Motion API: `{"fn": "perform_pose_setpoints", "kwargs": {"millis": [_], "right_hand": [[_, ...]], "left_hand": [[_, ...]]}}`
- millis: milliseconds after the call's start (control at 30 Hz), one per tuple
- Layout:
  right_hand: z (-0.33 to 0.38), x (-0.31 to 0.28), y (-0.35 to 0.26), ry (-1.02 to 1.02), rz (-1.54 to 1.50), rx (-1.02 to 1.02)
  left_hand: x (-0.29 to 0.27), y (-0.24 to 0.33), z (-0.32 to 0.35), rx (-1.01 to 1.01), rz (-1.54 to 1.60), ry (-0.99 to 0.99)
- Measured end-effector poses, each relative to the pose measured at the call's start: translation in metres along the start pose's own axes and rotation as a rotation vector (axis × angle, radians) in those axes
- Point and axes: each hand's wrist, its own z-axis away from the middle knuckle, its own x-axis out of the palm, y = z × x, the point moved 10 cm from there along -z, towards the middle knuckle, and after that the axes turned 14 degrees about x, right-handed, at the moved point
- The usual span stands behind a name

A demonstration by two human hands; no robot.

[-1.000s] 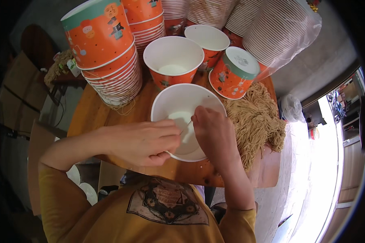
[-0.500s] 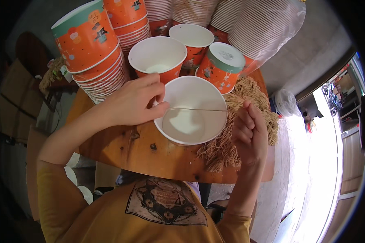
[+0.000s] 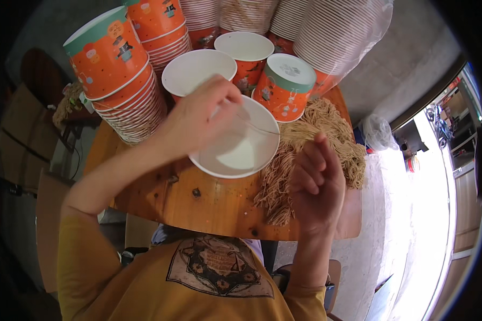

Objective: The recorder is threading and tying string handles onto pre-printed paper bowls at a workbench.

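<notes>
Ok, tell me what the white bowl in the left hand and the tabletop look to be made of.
Bowl: probably coated paper, going by its thin rolled rim and smooth matte white inside, like the printed cups behind. Tabletop: wood, orange-brown, with visible grain, dark knots and a slight sheen that suggests varnish.

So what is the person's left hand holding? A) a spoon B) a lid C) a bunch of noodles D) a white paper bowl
D: the left hand grips the rim of the white paper bowl, tilted over the wooden table, while the noodles lie beside it.
</notes>
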Motion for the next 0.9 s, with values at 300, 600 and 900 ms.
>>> {"fn": "perform_pose_setpoints", "kwargs": {"millis": [300, 600, 900], "right_hand": [[-0.019, 0.029, 0.028, -0.032, 0.183, -0.127], [0.008, -0.011, 0.009, 0.284, 0.579, -0.266], [0.059, -0.012, 0.019, 0.625, 1.831, -0.581]], "left_hand": [[0.073, 0.057, 0.044, -0.553, 1.051, 0.041], [0.066, 0.05, 0.089, -0.653, 0.889, -0.188], [0.056, 0.049, 0.092, -0.525, 0.677, -0.166]]}}
